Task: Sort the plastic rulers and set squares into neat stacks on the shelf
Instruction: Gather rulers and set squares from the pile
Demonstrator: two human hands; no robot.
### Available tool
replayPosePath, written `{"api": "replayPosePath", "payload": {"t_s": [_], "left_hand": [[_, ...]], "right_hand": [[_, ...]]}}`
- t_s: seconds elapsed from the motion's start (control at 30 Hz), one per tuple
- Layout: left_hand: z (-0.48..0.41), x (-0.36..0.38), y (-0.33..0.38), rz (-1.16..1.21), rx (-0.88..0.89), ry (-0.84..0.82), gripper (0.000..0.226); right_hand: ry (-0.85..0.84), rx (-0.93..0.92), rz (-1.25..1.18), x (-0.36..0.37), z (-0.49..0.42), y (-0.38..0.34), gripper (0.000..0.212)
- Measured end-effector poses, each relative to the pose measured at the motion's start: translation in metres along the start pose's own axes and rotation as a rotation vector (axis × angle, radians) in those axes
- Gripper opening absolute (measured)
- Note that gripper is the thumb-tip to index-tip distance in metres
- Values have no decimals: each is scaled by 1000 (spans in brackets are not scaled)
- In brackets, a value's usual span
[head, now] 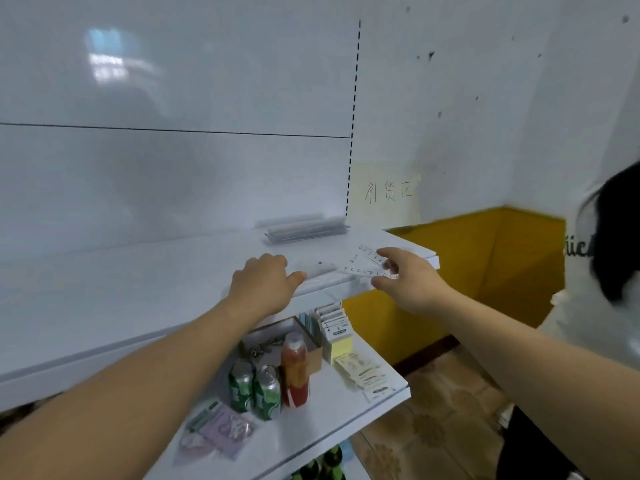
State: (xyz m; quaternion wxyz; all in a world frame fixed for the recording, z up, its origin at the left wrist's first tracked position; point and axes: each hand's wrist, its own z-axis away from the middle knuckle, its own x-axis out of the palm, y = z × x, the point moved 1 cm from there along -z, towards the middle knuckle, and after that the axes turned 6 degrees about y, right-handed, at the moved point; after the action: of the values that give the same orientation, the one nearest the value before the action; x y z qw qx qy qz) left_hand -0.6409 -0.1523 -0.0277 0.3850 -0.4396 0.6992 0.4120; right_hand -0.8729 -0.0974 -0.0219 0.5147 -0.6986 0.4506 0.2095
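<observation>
Clear set square (369,263): lies flat near the front right corner of the upper shelf (156,292), printed numbers legible along two edges. The right hand (410,282) pinches it, index finger on the far edge, thumb on the near edge, the other fingers loosely spread behind.

Clear ruler (320,268): flat on the same shelf, between the two hands, one end at the set square and the other just beyond the left thumb. It is faint and partly blurred.

Left hand (263,285): knuckles up, fingers curled down onto the shelf surface, thumb stretched toward the ruler. Whether the fingers have hold of the ruler cannot be told.

Stack of rulers (306,229): against the back panel, beyond the fingertips of both hands and apart from them.

Lower shelf (346,410), beneath the wrists: two green cans (256,389) side by side, a red bottle (294,370) upright just right of them, pale sachets (363,375) further right near the edge.

A second person (595,271) in a white shirt stands at the right, outside the right forearm.
</observation>
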Motion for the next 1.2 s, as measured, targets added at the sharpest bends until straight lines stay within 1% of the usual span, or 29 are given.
{"api": "replayPosePath", "payload": {"t_s": [0.13, 0.3, 0.43, 0.6, 0.67, 0.73, 0.83, 0.93, 1.0, 1.1, 1.2], "left_hand": [[-19, 17, 7, -107, -40, 22, 52], [-32, 32, 12, -213, -76, 2, 45], [-31, 34, 11, -219, -118, -1, 59], [-26, 33, 18, -187, -211, 34, 57], [-23, 32, 22, -223, -252, 46, 56], [-19, 33, 26, -294, -279, 39, 59], [-16, 36, 26, -382, -363, 6, 70], [-13, 39, 27, -393, -440, -32, 79], [-9, 42, 26, -387, -452, -49, 82], [-6, 47, 26, -387, -451, -42, 88], [-6, 47, 27, -376, -463, -19, 86]], "right_hand": [[-48, -35, -12, 10, -45, 16, 59], [-130, -105, 16, 18, -94, 32, 57], [-185, -156, 17, 26, -119, 42, 56], [-285, -287, 15, 28, -140, 50, 55], [-327, -317, 24, 24, -146, 58, 55], [-365, -328, 46, 17, -153, 71, 54], [-410, -318, 58, 7, -163, 93, 54], [-474, -303, 79, 2, -167, 110, 54], [-514, -316, 104, 3, -167, 115, 55], [-516, -352, 111, 8, -166, 120, 50], [-508, -403, 154, 9, -165, 124, 49]]}}
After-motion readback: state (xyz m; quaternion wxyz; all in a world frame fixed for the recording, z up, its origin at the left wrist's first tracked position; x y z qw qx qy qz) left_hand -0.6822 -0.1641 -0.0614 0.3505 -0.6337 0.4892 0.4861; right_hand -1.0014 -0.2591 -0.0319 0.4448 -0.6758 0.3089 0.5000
